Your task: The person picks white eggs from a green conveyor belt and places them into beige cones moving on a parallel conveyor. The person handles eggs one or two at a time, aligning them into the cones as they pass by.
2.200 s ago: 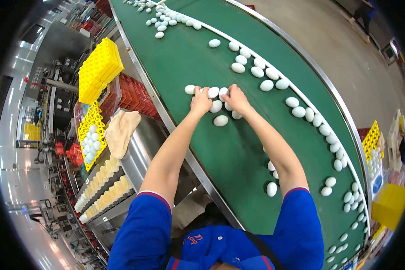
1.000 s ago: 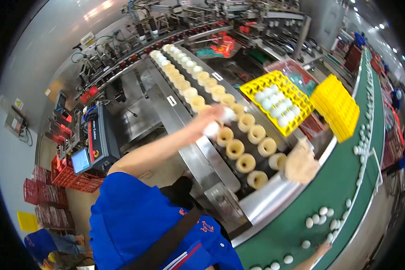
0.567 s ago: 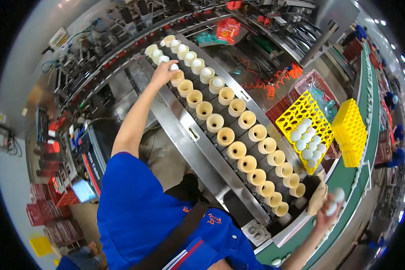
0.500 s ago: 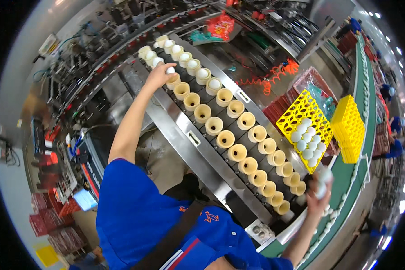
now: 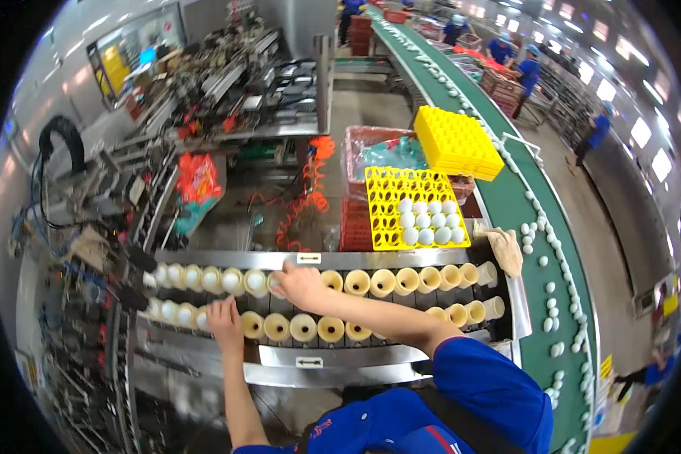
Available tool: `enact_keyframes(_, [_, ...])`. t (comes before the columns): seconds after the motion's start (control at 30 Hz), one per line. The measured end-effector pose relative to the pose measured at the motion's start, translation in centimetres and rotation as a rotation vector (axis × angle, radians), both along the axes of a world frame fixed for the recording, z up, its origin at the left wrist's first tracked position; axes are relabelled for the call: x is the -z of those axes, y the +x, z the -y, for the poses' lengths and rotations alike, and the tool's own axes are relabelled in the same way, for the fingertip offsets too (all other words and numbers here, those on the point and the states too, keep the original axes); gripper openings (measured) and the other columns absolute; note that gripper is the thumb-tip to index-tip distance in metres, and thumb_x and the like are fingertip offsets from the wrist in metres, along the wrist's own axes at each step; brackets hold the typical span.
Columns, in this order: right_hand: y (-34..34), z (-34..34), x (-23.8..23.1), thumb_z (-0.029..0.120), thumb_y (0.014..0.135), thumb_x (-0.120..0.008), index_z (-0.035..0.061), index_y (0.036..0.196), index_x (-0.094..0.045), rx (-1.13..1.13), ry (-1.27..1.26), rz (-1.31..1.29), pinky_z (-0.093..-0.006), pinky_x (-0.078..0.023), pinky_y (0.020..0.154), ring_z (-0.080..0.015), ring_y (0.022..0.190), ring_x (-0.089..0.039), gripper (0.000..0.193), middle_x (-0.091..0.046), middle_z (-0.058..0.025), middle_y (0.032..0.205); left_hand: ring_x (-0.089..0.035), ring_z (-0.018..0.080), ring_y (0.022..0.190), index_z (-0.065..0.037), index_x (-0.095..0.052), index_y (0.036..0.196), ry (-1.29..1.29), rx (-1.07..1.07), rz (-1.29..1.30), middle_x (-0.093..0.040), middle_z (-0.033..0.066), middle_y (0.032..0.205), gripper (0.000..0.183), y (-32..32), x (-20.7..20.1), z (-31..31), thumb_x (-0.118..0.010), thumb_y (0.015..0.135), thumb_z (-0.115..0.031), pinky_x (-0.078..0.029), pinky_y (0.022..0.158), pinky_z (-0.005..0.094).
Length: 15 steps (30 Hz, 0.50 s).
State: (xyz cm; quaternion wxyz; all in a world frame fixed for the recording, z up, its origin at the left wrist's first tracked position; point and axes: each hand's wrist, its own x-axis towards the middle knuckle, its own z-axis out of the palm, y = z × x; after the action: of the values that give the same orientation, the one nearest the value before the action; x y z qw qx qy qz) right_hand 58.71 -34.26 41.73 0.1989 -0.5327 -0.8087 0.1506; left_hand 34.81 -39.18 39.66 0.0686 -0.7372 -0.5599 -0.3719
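Two rows of cream cups (image 5: 303,328) run across the machine track in front of me. White eggs (image 5: 232,282) sit in the cups toward the left end of both rows; several cups further right hold nothing. My left hand (image 5: 224,321) is over the near row, its fingers bent down at a cup just right of the egg-filled ones. Over the far row, my right hand (image 5: 301,289) reaches across with fingers curled beside the last filled cups there. Both hands' fingertips are partly hidden, so what they hold does not show.
Behind the track, a yellow egg tray (image 5: 382,216) partly filled with eggs rests by red crates (image 5: 356,227). Stacked yellow trays (image 5: 458,144) stand beside it. A green conveyor belt (image 5: 499,204) carries eggs on the right. A cloth (image 5: 505,250) hangs at the track's right end.
My view has turned, so the track now lies across it. My right hand, which held eggs near the tray and belt, has come over the far cup row. My left hand stays at the near row.
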Motion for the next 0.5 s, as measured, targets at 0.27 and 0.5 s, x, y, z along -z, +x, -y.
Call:
enact_keyframes(0.27, [2.6,0.0,3.8,-0.003,0.086,-0.055,0.0084,0.115,-0.059,-0.088,-0.008,-0.547,-0.0479,-0.046,0.088,-0.0365,0.108,-0.059,0.031,-0.062,-0.0135,0.108,-0.054,0.0377,0.097,-0.003,-0.066,0.117,0.076,-0.058,0.033,-0.057,0.0161,0.103,0.026,1.9,-2.3,0.4,-0.061,0.092,-0.001,-0.043,0.086,0.0480])
enact_keyframes(0.5, [7.0,7.5,-1.5,0.008,0.093,-0.061,0.0077,0.121,-0.056,-0.242,0.271,-0.501,-0.0453,-0.049,0.089,-0.0347,0.108,-0.058,0.028,-0.054,-0.0133,0.117,-0.055,0.0300,0.097,-0.009,-0.060,0.138,-0.053,0.452,0.254,-0.056,0.0121,0.102,0.048,19.8,-15.8,-12.8,-0.067,0.090,-0.008,-0.045,0.087,0.0413])
